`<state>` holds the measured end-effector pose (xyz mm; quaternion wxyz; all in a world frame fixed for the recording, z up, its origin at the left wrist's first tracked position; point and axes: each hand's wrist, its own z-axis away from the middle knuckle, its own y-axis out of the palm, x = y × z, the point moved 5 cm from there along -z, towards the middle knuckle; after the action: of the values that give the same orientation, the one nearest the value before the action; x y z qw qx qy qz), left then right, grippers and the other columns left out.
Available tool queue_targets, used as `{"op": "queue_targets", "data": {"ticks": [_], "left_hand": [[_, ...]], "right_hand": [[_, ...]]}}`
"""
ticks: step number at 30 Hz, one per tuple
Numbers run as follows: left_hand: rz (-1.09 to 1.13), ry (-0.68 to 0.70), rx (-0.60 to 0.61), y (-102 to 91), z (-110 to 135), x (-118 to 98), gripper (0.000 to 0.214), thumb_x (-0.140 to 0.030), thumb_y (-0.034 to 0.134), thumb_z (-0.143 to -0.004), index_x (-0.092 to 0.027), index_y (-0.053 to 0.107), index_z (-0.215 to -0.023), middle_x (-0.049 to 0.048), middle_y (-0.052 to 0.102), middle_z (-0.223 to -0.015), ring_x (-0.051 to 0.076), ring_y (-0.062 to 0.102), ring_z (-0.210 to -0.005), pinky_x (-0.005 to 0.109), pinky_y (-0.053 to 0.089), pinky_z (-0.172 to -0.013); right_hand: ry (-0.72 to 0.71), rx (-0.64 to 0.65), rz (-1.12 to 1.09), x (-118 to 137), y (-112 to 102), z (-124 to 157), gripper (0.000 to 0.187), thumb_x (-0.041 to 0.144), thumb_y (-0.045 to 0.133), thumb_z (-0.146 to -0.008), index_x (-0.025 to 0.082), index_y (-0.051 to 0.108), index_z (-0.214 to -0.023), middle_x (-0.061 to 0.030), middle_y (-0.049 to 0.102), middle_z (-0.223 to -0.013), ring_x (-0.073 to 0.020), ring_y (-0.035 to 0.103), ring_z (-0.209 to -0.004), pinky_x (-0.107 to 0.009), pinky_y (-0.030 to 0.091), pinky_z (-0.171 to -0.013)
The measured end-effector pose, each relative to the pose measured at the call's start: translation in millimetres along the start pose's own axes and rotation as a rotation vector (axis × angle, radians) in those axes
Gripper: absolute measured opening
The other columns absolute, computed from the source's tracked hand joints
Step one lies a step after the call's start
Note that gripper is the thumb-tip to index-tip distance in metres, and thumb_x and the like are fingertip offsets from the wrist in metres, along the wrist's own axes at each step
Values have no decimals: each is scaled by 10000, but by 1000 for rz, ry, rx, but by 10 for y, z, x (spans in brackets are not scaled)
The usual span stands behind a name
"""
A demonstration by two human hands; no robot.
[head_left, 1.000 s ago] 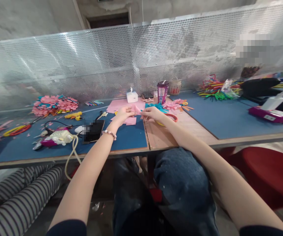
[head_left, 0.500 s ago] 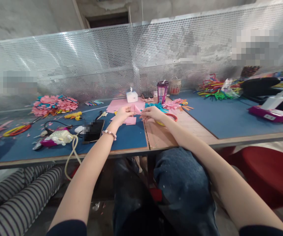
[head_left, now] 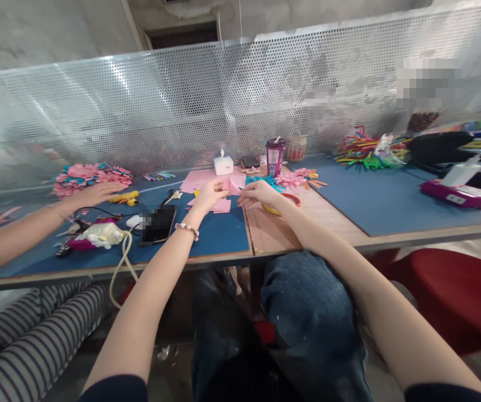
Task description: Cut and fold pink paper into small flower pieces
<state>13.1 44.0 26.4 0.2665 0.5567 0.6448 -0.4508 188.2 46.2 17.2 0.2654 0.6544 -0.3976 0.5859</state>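
Note:
A small pink paper piece (head_left: 232, 186) is pinched between both my hands, just above the blue table mat (head_left: 207, 234). My left hand (head_left: 210, 194), with a bead bracelet on its wrist, grips the piece's left side with closed fingers. Its right side is held by the pinched fingers of my right hand (head_left: 258, 193). More pink paper sheets (head_left: 207, 178) lie flat on the mat right under and behind my hands. Red-and-yellow scissors (head_left: 287, 200) lie just to the right of my right hand.
A neighbour's arm (head_left: 35, 223) reaches across the left mat toward a yellow glue gun (head_left: 125, 196) and a pile of paper flowers (head_left: 90, 176). A phone (head_left: 158, 222), a purple cup (head_left: 275, 156) and a white box (head_left: 223, 164) stand near. Perforated metal screen behind.
My hands have barely moved on the pink piece. The neighbour's arm has come in from the left and stretched across the mat toward the glue gun.

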Motion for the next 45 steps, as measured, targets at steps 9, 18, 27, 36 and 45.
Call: {"op": "queue_targets", "data": {"ticks": [9, 18, 27, 36, 45], "left_hand": [[-33, -14, 40, 69, 35, -13, 331, -177, 719, -664, -113, 632, -978, 99, 701, -923, 169, 639, -758, 308, 502, -708], [-53, 19, 59, 76, 32, 27, 316, -195, 714, -680, -108, 639, -974, 113, 707, -945, 177, 649, -789, 296, 506, -706], [-61, 48, 109, 140, 74, -50, 320, -245, 717, -694, -111, 642, -974, 118, 707, -957, 198, 657, -830, 289, 490, -682], [-67, 67, 132, 170, 76, -49, 306, -230, 708, -701, -110, 640, -974, 125, 707, -977, 192, 660, -824, 296, 494, -696], [-30, 34, 136, 198, 93, -73, 318, -200, 716, -670, -112, 644, -968, 126, 708, -1007, 204, 673, -847, 336, 510, -777]], "right_hand": [[-6, -64, 97, 72, -4, 61, 176, 209, 788, -704, 93, 672, -767, -93, 735, -740, -161, 694, -630, -178, 545, -507], [-1, -81, 134, 172, 44, 152, 172, 191, 769, -719, 54, 667, -735, -63, 705, -649, -113, 645, -595, -180, 520, -606], [3, -103, 181, 146, 47, 73, 234, 224, 800, -683, 75, 633, -614, -33, 622, -510, -128, 596, -552, -226, 503, -555], [-64, -118, 246, 180, 33, 93, 305, 346, 824, -643, 120, 630, -579, -52, 629, -531, -153, 589, -538, -268, 497, -523], [-145, -175, 372, 195, -22, 55, 402, 464, 796, -608, 125, 593, -531, -11, 537, -454, -115, 510, -511, -231, 390, -492]]}}
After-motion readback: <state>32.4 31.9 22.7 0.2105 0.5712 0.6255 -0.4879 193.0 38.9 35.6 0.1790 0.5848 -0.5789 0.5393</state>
